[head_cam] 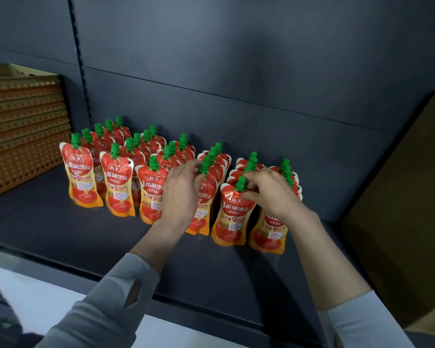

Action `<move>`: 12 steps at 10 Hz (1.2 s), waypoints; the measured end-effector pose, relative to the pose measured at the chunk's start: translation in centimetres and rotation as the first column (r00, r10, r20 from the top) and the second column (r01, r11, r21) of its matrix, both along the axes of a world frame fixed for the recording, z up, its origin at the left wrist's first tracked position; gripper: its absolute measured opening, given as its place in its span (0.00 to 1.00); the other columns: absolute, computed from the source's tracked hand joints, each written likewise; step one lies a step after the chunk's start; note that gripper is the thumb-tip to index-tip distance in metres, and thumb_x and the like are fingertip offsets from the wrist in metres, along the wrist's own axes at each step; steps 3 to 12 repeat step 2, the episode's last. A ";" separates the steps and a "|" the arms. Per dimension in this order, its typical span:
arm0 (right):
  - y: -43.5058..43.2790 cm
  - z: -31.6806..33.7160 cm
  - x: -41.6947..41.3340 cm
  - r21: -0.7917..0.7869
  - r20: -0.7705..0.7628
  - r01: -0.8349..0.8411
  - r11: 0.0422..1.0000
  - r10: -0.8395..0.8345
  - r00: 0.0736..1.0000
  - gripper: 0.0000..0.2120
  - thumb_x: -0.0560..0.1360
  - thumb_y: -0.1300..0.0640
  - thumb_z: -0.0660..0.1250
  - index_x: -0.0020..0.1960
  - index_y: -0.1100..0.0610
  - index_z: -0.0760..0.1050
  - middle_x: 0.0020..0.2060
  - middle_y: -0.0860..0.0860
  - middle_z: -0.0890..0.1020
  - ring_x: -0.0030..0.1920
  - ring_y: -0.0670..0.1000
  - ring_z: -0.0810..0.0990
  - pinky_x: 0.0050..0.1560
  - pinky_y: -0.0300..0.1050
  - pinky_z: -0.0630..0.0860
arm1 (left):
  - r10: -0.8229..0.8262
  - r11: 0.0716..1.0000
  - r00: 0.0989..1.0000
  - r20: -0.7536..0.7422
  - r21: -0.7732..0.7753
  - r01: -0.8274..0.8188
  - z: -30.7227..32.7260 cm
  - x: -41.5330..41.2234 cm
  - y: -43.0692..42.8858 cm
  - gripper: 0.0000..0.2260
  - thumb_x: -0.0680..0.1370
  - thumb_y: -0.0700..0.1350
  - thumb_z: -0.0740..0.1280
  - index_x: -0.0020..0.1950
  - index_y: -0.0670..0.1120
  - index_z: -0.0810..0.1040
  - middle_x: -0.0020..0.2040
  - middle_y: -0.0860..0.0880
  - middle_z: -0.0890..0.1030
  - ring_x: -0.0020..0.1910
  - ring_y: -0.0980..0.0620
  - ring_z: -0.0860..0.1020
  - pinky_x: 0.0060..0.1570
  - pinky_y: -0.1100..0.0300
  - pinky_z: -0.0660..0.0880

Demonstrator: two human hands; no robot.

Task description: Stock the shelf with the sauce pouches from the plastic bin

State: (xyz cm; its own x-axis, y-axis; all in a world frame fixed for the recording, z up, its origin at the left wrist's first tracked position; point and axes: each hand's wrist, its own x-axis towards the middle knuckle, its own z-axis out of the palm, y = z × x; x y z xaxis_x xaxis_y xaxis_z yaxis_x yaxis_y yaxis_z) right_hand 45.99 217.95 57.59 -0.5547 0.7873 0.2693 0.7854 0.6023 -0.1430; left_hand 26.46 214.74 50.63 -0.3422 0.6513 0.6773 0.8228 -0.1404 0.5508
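Several rows of red and orange sauce pouches with green caps stand upright on the dark shelf (60,229). My left hand (181,192) lies over the front pouch of the fourth row (201,219), fingers touching its green cap. My right hand (266,192) pinches the neck of the front pouch of the fifth row (232,217), just below its cap. Another front pouch (269,234) stands under my right wrist, partly hidden. The plastic bin is out of view.
A stack of orange perforated panels (23,126) leans at the shelf's left end. A brown cardboard surface (407,209) closes the right side. The shelf's front lip (211,307) runs below my forearms. The dark back wall stands right behind the rows.
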 end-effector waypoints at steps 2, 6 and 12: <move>-1.5 2.5 1.9 0.033 -0.245 0.047 0.998 -0.037 0.969 0.24 0.74 0.51 0.74 0.68 0.47 0.74 0.57 0.46 0.83 0.60 0.50 0.75 0.55 0.45 0.69 | -0.022 0.998 0.998 0.055 0.052 0.019 -0.1 0.0 -1.8 0.19 0.79 0.41 0.67 0.70 0.44 0.72 0.65 0.46 0.75 0.65 0.49 0.73 0.63 0.54 0.73; -1.5 2.5 1.9 0.033 -0.245 0.047 0.998 -0.037 0.969 0.24 0.74 0.51 0.74 0.68 0.47 0.74 0.57 0.46 0.83 0.60 0.50 0.75 0.55 0.45 0.69 | -0.022 0.998 0.998 0.055 0.052 0.019 -0.1 0.0 -1.8 0.19 0.79 0.41 0.67 0.70 0.44 0.72 0.65 0.46 0.75 0.65 0.49 0.73 0.63 0.54 0.73; -1.5 2.5 1.9 0.033 -0.245 0.047 0.998 -0.037 0.969 0.24 0.74 0.51 0.74 0.68 0.47 0.74 0.57 0.46 0.83 0.60 0.50 0.75 0.55 0.45 0.69 | -0.022 0.998 0.998 0.055 0.052 0.019 -0.1 0.0 -1.8 0.19 0.79 0.41 0.67 0.70 0.44 0.72 0.65 0.46 0.75 0.65 0.49 0.73 0.63 0.54 0.73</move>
